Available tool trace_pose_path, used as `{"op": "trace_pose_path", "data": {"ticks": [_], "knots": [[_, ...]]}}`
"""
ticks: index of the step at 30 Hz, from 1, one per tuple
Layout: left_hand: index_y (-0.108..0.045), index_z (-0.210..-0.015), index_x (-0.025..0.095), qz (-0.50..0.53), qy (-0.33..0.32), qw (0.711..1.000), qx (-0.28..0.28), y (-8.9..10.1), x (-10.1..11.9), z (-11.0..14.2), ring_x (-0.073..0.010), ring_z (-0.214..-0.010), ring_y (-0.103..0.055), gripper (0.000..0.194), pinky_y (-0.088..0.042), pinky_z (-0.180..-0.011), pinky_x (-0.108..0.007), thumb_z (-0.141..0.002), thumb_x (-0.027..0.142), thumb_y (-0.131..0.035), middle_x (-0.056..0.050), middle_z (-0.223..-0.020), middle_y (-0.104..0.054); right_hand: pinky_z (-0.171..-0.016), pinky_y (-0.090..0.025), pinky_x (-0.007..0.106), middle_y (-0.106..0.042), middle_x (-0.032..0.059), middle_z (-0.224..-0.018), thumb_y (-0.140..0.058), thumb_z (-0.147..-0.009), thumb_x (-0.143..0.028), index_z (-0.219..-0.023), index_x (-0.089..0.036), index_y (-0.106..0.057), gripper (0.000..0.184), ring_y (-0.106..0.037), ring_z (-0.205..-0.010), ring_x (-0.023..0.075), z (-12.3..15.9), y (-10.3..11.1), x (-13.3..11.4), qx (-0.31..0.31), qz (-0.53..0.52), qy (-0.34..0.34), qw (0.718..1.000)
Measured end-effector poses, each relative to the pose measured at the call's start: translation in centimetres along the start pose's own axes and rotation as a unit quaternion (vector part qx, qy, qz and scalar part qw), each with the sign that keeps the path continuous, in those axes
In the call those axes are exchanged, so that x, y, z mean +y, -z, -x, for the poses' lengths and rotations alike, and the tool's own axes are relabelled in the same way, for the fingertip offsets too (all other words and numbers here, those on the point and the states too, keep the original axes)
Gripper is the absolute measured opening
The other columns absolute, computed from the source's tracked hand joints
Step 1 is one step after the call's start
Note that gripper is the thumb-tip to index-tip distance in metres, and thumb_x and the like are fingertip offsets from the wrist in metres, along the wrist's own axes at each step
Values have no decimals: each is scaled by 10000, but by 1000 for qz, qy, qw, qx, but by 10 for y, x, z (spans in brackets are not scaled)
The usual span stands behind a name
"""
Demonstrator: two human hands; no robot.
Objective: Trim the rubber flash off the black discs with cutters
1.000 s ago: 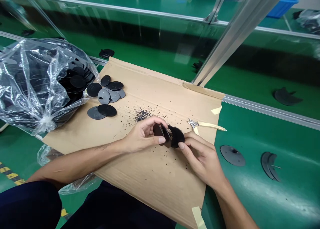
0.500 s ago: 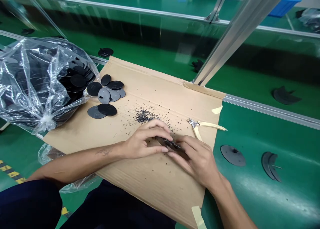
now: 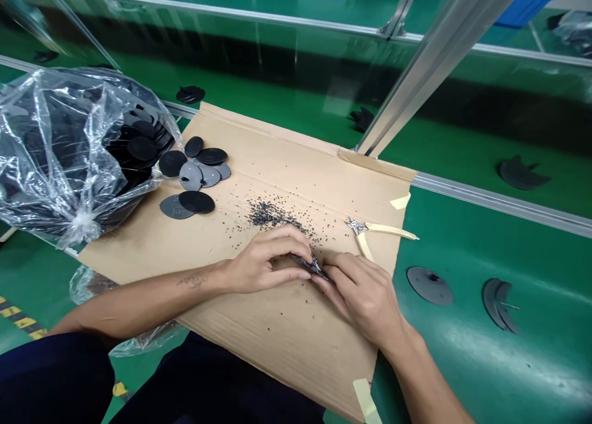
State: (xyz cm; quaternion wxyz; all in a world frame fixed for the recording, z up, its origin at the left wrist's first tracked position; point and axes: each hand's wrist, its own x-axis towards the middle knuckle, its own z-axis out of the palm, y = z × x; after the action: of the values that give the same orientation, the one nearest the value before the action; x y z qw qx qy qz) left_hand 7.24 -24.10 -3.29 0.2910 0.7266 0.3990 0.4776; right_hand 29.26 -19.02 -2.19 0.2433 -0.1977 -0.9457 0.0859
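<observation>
Left hand: the left hand [image 3: 263, 261] is narrow, fingers on top and thumb below, pinching the left end of the black pieces [image 3: 311, 265].
Right hand: the right hand [image 3: 367, 288] is curled round the right end of the same pieces; its fingertips are close to those of the left.
Black pieces: between the two hands, over the cardboard [image 3: 296, 141], tilted down toward the right; mostly covered by fingers, count cannot be told.
Crumbs: small black crumbs [image 3: 267, 213] heaped just beyond the left hand, thinning out to a scatter on all sides.
Cutters: the cutters [image 3: 357, 227] lie on the cardboard beyond the right hand, handles spread, one reaching past the cardboard's right edge.
Loose discs: a cluster of overlapping black and grey discs [image 3: 190, 175] at the far left of the cardboard; a black disc [image 3: 197, 202] overlaps a grey disc [image 3: 174, 207] just nearer.
Bag: clear plastic bag [image 3: 84, 225] left of the discs, gathered at its near end, many dark discs showing inside.
Right side: on the green surface [image 3: 546, 282], a grey disc [image 3: 430, 286] and, beside it but apart, a curved piece [image 3: 498, 305].
Tape: pale tape [image 3: 400, 201] at the cardboard's right edge, another strip [image 3: 366, 402] at its near right corner.
</observation>
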Motion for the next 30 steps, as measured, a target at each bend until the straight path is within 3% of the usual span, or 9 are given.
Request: {"op": "trace_pose_path", "data": {"ticks": [17,24,30], "knots": [[-672,-907,157,-52,-33,998,12,-1,-3,-2,-151,-880,-643,54,-545,-794,-291,-899,194,-710,-60,-931,-680,-628,-471,281,-708,64,-840,-528,-1022,-208,-789,-147,-653,272,-603,-697,145,1,0,-2,0,30,16,999],[-706,-1058,156,-20,-44,999,-19,-2,-6,0,-163,-965,-682,137,-596,-820,-291,-929,168,-660,-93,-1026,-703,-666,-481,273,-721,72,-895,-540,-1006,-169,-829,-153,-661,215,-637,-742,149,2,1,0,-2,20,17,1000],[-726,-1074,183,-36,-65,997,-22,-2,-8,2,-153,-943,-690,170,-612,-793,-284,-927,140,-652,-74,-996,-711,-688,-486,281,-723,89,-928,-539,-1011,-210,-874,-140,-672,204,-650,-779,168,2,0,2,-7,17,8,1000]]}}
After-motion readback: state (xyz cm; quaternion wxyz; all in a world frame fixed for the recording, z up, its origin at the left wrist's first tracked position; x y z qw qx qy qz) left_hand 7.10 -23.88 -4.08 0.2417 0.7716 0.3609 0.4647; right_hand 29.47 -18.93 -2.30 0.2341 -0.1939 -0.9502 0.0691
